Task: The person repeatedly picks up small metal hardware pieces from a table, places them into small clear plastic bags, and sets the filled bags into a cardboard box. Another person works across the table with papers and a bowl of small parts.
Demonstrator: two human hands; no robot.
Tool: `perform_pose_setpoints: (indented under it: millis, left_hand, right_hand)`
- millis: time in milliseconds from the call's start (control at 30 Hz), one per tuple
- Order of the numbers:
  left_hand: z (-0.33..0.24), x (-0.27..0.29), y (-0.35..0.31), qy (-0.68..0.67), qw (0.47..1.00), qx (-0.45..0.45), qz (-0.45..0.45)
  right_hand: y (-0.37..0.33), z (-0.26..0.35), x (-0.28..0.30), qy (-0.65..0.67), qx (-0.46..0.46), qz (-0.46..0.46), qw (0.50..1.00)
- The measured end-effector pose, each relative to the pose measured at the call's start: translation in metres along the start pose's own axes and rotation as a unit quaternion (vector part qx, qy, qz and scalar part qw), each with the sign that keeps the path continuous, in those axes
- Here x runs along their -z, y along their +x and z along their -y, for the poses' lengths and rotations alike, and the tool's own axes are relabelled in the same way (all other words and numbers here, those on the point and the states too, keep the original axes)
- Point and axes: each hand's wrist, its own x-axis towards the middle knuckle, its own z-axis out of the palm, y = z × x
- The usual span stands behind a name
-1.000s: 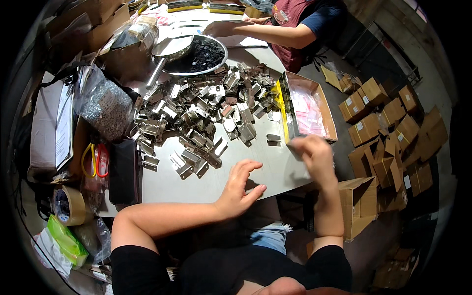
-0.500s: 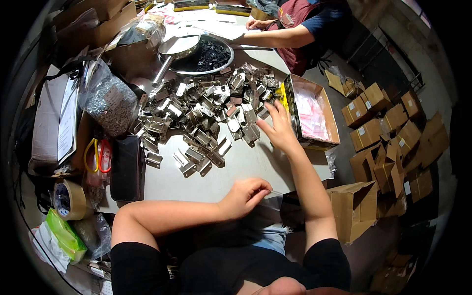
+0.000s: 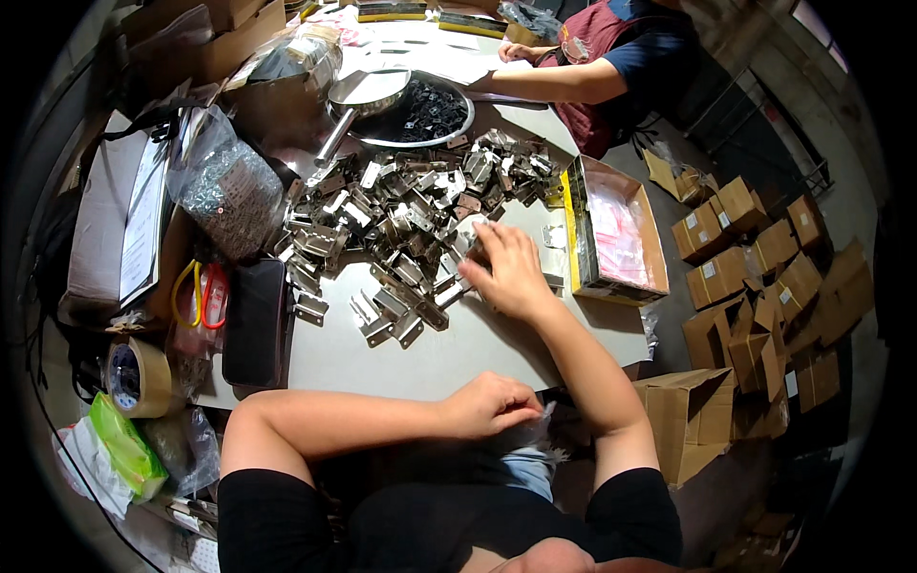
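Through the head camera, reading a clock from mid-view, I count two hands of the wearer. The right hand (image 3: 514,272), just off centre toward 3, has its curled fingers at the right side of one heap of metal brackets (image 3: 401,215) at 11; they are too many to count. Whether the fingers clasp a bracket I cannot tell. The left hand (image 3: 492,406), between 5 and 6, has thumb and fingers pinched on one clear plastic bag (image 3: 544,420).

I also count one open box (image 3: 575,239) of pink packets between 2 and 3, one metal bowl (image 3: 470,119) of dark parts just before 12, one metal scoop (image 3: 371,88) at its left, one bag of small metal parts (image 3: 234,205) near 10, one dark case (image 3: 256,325) just below 9, and one co-worker (image 3: 587,105) at 1.

Half a second ago my right hand was close beside the open box; now it is farther left, over the brackets. My left hand has dropped slightly toward 6.
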Motion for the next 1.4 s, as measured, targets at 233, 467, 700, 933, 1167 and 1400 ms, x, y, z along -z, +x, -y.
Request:
perform_pose_setpoints:
  millis: [233, 467, 700, 933, 1167, 1400]
  left_hand:
    - [-0.003, 0.006, 0.007, -0.056, 0.998, 0.011, 0.015]
    - [0.003, 0.001, 0.004, -0.014, 1.000, -0.007, 0.019]
    - [-0.005, 0.003, 0.005, -0.019, 0.993, 0.087, -0.082]
    - [-0.003, 0.002, -0.001, 0.059, 0.996, 0.025, -0.059]
    - [-0.008, -0.014, -0.013, 0.050, 0.996, 0.035, 0.073]
    - [0.000, -0.027, -0.017, -0.035, 0.988, -0.014, 0.149]
  right_hand:
    - [-0.098, 0.010, 0.019, -0.135, 0.009, 0.020, 0.991]
    - [-0.128, -0.022, 0.034, 0.037, -0.015, 0.006, 0.999]
    - [-0.170, 0.011, 0.087, 0.210, 0.056, -0.051, 0.975]
    - [-0.181, 0.058, 0.110, 0.133, 0.041, 0.111, 0.984]
    - [-0.175, 0.055, 0.120, 0.243, 0.065, 0.198, 0.947]
    - [-0.133, 0.053, 0.061, 0.016, -0.063, -0.055, 0.996]
